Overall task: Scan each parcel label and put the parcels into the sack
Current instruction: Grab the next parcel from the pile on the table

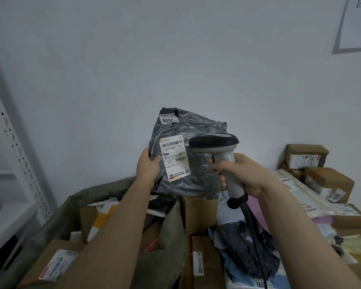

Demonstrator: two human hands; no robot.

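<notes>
My left hand (147, 166) grips the left edge of a grey plastic parcel (196, 176) and holds it upright in front of the wall. Its white shipping label (174, 157) faces me, and a small "2008" sticker (168, 119) sits at its top. My right hand (241, 172) holds the grey handle of a barcode scanner (215, 142), whose dark head points at the label from the right. Below my left arm gapes the olive-green sack (71, 213), with several boxes and parcels inside it.
Cardboard boxes (198, 211) and dark and coloured soft parcels (246, 243) lie piled below my hands. More labelled boxes (306, 156) are stacked at the right against the wall. A white perforated metal shelf (10, 163) stands at the left.
</notes>
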